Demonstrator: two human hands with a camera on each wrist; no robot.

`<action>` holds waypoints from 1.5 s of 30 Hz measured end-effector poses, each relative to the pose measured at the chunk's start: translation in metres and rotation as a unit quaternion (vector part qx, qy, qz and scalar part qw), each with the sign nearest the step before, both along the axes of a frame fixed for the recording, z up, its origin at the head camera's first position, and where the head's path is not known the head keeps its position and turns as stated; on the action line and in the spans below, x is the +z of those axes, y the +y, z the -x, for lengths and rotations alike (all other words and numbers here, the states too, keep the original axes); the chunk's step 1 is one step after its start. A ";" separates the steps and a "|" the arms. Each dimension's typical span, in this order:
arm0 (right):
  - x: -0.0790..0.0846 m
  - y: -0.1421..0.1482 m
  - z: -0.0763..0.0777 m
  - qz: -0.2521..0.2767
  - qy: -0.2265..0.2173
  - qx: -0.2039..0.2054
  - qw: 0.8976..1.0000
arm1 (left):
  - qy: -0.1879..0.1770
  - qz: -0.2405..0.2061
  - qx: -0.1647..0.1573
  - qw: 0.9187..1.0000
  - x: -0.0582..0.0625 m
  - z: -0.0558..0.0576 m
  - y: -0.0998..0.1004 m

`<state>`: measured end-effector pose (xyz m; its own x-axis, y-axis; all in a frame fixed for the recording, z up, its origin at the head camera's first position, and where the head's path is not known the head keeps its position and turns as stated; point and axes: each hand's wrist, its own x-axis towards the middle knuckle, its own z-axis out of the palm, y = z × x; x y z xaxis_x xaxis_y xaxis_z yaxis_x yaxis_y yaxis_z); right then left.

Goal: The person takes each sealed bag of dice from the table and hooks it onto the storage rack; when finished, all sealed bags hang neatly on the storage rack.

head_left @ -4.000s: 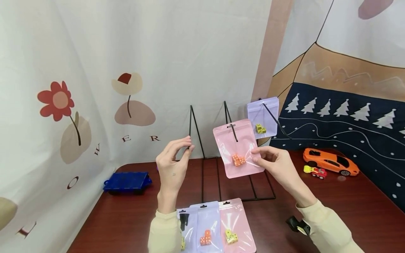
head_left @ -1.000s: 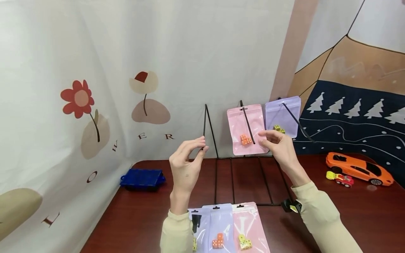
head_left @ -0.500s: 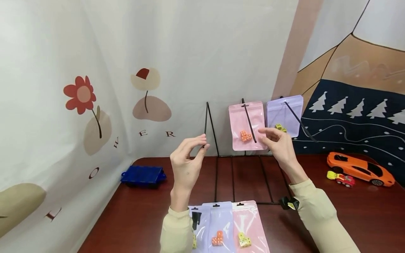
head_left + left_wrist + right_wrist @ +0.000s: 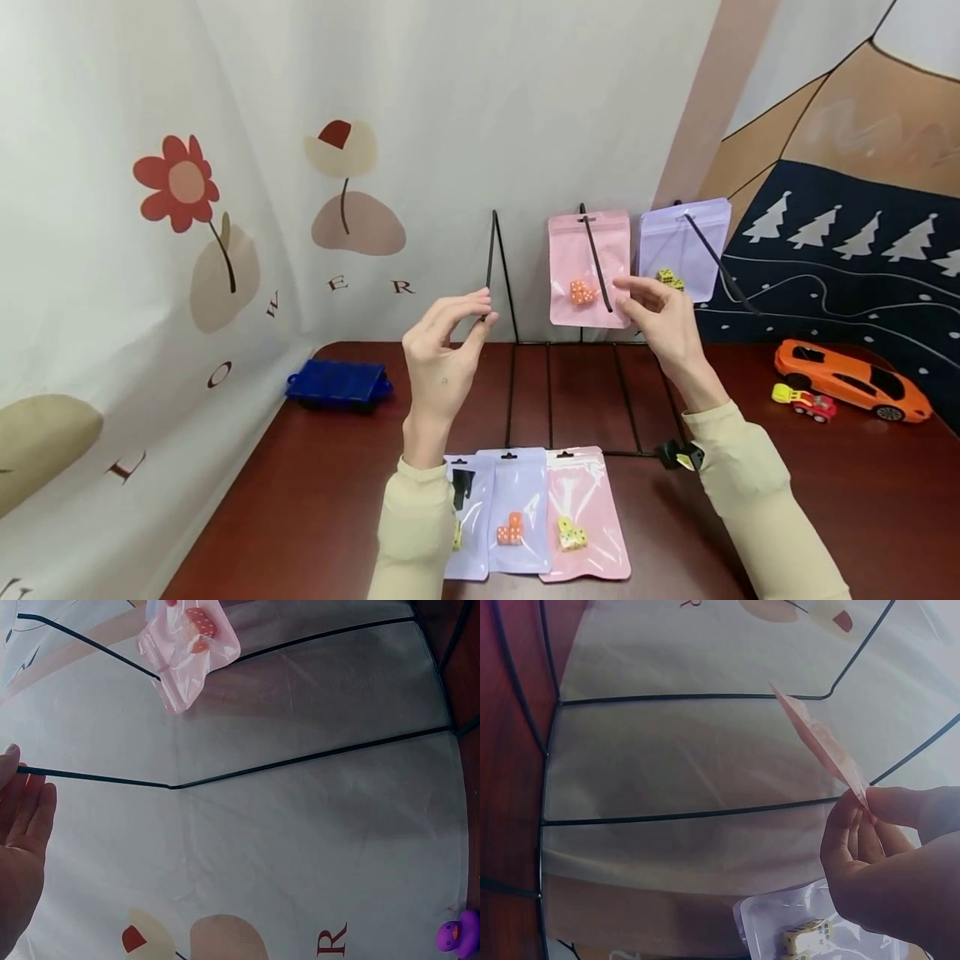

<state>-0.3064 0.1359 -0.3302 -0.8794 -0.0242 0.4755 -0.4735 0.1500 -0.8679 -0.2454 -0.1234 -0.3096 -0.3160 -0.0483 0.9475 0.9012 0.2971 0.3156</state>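
Observation:
A black wire display rack [image 4: 512, 392] with three prongs stands on the table. My left hand [image 4: 438, 358] pinches the tip of its left prong [image 4: 97, 778] between thumb and fingers. On the middle prong hangs a pink zip bag [image 4: 566, 250] holding orange dice [image 4: 581, 292], far back near the upright. My right hand [image 4: 671, 333] pinches this bag's right edge; the right wrist view shows thumb and fingers on the pink film [image 4: 821, 742]. A purple zip bag [image 4: 690, 246] with yellow dice hangs on the right prong, its lower part overlapped by the right hand.
Three more dice bags lie in front: a purple one [image 4: 476, 550] partly behind the left sleeve, another purple one [image 4: 521, 487], and a pink one [image 4: 592, 500]. A blue toy cart [image 4: 337, 382] stands left; an orange toy car [image 4: 851, 379] and small toy truck [image 4: 806, 403] stand right.
The right hand has slid the pink bag back along the middle prong, from near its tip to near the upright. The left hand keeps its pinch. The head view has shifted.

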 end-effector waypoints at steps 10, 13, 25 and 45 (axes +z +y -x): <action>-0.007 0.006 0.006 0.023 -0.018 -0.005 1.000 | -0.005 0.000 -0.006 1.000 0.003 -0.005 0.005; -0.006 0.008 0.005 0.026 -0.025 -0.017 0.999 | -0.008 0.002 -0.009 1.000 0.003 -0.004 0.007; -0.007 0.011 0.003 0.051 -0.031 -0.014 0.998 | -0.010 -0.003 -0.017 1.000 0.005 -0.007 0.009; 0.004 0.019 -0.007 0.117 -0.042 -0.047 0.991 | 0.004 -0.002 -0.019 1.000 0.013 -0.014 0.014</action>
<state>-0.2990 0.1550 -0.3266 -0.9088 0.1629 0.3841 -0.3922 -0.0197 -0.9197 -0.2313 -0.1093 -0.2962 -0.3103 -0.0404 0.9498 0.9142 0.2615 0.3098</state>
